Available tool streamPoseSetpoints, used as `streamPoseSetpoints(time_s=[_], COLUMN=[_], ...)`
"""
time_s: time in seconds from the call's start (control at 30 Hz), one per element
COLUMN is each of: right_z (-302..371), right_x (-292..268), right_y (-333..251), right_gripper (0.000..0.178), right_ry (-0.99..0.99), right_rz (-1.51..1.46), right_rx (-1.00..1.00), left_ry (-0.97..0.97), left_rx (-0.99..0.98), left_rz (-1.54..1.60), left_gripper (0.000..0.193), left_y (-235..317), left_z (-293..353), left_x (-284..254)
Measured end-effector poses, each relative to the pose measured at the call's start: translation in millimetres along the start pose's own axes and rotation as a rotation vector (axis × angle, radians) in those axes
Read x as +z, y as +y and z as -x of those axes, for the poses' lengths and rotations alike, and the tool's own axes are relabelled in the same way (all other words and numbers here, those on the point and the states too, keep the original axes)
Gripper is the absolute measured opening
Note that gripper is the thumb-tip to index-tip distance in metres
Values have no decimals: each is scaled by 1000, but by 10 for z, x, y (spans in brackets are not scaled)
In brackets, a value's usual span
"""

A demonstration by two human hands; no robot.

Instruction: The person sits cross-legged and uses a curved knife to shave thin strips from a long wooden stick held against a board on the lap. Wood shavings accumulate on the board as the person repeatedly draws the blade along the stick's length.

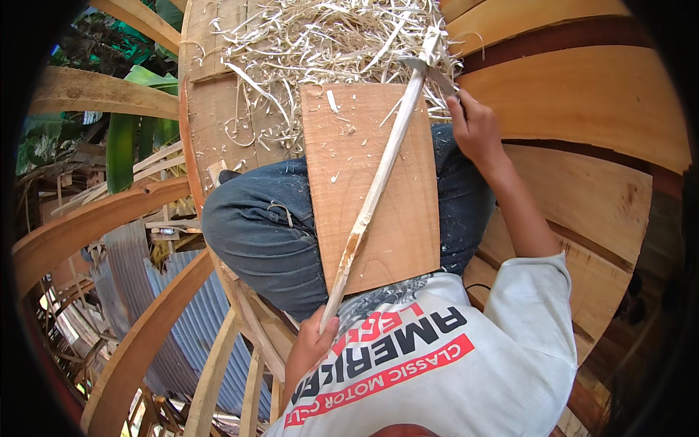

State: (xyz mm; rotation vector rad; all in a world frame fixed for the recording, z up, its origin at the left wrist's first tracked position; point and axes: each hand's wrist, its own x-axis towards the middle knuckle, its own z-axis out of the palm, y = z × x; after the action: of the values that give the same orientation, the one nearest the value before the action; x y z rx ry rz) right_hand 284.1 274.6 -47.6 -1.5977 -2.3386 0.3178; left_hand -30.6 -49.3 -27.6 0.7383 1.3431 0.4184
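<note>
A long, pale wooden stick (384, 171) slants across a flat wooden board (397, 244) that rests on my lap. My left hand (318, 333) is closed round the stick's near end, close to my shirt. Farther off on the right, my right hand (475, 125) grips a knife (435, 74), its handle mostly hidden by my fingers. The knife's blade lies across the stick near its far end. Bark-brown patches show on the lower part of the stick, while the upper part is bare and light. A few small chips lie on the board.
Curly wood shavings (313, 47) are heaped on the plank floor (218, 116) past the board. Curved wooden slats (145, 328) form a railing at my left, with corrugated metal sheets (196, 313) beyond. Wide wooden planks (568, 95) line the right side.
</note>
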Motion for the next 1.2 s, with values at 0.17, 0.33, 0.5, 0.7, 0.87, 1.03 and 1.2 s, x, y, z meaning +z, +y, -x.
streamPoseSetpoints(time_s=[0.17, 0.33, 0.5, 0.7, 0.87, 1.03, 1.2], right_z=[24, 163, -27, -42, 139, 87, -29], right_x=[37, 41, 147, 109, 74, 117, 238], right_y=[-21, -238, -4, 196, -85, -110, -32], right_gripper=[24, 27, 24, 29, 29, 30, 32], right_ry=[-61, -167, 125, 140, -65, -39, 141], right_rz=[-68, -50, -150, -78, -21, -66, -249], right_rx=[32, -306, 132, 124, -187, -269, 140], left_ry=[2, 14, -19, -9, 21, -1, 9], left_rx=[20, 25, 4, -31, 2, -12, -53], left_rz=[-7, -11, -45, 19, -7, 0, 48], left_gripper=[27, 31, 32, 30, 29, 28, 29], left_y=[-39, -90, -59, 38, -66, -129, -113], left_z=[20, 15, -2, 11, 52, 54, 81], left_x=[3, 3, -13, 2, 42, 30, 59])
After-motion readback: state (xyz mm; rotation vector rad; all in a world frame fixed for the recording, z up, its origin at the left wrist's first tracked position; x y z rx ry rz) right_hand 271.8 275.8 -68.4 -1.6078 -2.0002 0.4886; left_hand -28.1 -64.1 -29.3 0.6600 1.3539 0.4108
